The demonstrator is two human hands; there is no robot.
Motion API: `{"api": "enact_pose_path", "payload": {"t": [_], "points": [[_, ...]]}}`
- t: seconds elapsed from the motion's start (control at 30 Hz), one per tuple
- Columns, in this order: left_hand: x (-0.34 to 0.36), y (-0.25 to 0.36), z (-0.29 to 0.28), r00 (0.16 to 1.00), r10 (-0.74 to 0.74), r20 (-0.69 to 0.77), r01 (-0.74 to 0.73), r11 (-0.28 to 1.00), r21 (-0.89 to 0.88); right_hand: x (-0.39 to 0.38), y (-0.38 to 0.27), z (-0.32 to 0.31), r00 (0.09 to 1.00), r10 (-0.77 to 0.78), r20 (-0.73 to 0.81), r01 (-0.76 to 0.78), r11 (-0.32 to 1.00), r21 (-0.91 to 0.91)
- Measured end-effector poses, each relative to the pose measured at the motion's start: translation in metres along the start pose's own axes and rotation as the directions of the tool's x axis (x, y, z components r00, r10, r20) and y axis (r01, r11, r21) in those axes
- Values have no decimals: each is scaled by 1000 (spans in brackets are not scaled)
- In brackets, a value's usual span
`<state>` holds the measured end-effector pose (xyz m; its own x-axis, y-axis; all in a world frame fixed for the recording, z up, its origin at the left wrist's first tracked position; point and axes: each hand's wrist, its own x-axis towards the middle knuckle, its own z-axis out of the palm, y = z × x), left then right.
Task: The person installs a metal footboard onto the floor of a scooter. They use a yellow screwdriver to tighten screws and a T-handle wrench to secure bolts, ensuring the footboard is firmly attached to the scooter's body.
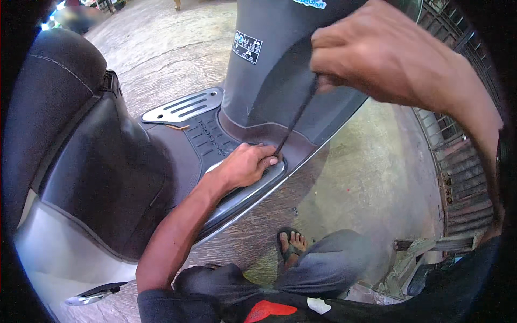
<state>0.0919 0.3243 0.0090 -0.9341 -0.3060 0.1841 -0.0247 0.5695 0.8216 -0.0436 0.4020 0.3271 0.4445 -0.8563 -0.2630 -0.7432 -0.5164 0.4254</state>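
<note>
A long thin dark rod-like tool [297, 119] slants between my two hands over a scooter's footboard. My right hand [366, 59] is closed around its upper end in a fist, which hides the handle, so its exact kind does not show. Down at the footboard, the fingers of my left hand [243, 164] pinch around the rod's lower end. That hand rests on the near metal footrest plate [264, 181] and covers part of it. The tip and whatever it touches are hidden by my fingers. Across the footboard, the matching slotted plate [186, 106] lies in view.
The scooter's black seat [59, 70] rises at the left, and its grey front panel [285, 59] stands ahead. A small orange-brown strip [176, 127] lies by the far plate. My sandalled foot [292, 245] is on the concrete floor [371, 177]. Wooden pieces [414, 255] stand at the right.
</note>
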Motion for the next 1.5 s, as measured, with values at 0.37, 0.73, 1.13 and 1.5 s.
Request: {"api": "enact_pose_path", "payload": {"t": [0.37, 0.73, 1.13, 1.5], "points": [[-6, 1, -13, 997, -68, 47, 67, 997, 24, -1, -10, 9, 982, -78, -172, 47, 983, -177], [-19, 52, 0, 963, 32, -267, -81, 981, -174, -125, -54, 70, 667, 652, -361, 24, 466, 885], [-90, 167, -85, 846, -63, -530, 60, 998, -21, -70, -308, 529, 566, 650, 507, -543, -168, 823], [-66, 184, -111, 769, 51, -638, -66, 998, 1, -85, -319, 507, 682, 617, 394, -532, 48, 846]]}}
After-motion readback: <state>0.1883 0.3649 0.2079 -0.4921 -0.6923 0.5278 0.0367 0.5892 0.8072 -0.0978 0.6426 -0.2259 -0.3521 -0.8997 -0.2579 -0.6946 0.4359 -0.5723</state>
